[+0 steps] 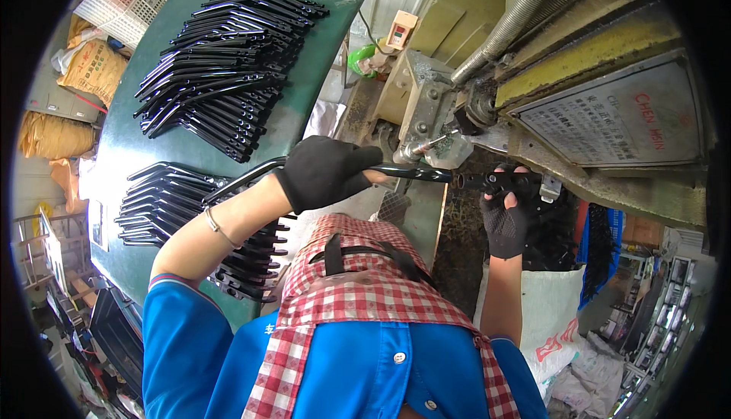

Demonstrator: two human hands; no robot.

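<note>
Left hand point(326, 174) clamps a glossy black bent metal tube point(415, 173) by the green counter point(329, 34); apart, right hand point(505, 217) grips what, from here, looks like a dark cylindrical fitting point(474, 182), so the 2 ends align

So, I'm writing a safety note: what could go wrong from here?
The bent black tube in the left grip could slip and pinch the right grip, whose bare fingertips are on the dark hollow part close to the tube's end.
The left forearm crosses above a stack of black tubes near the edge of the green table, so it might knock some off.
The wristband could perhaps snag on a tube.
</note>
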